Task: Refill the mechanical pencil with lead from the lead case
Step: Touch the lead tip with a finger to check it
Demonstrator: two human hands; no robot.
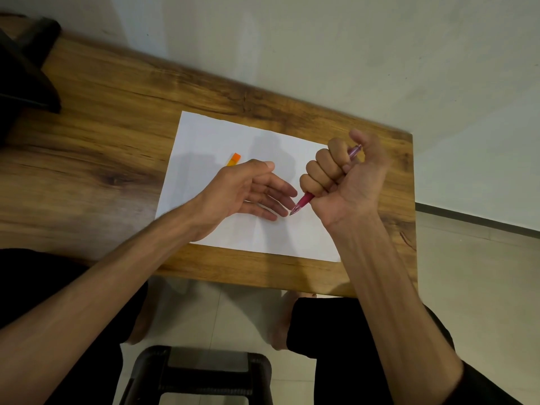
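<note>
Paper (216,135) lay white on the table (96,118), over it the right hand (339,176) fisted round a pink translucent pencil (304,201), tip down beside the flat, relaxed left hand (248,188), with the small orange case (233,159) just beyond that hand's thumb.

Single head view, steeply down and forward, close over the wooden table (87,135) edge.

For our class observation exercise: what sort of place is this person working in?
Probably a plain room at home or a study corner: a wooden table against a bare wall, a tiled floor and a dark stool.
</note>
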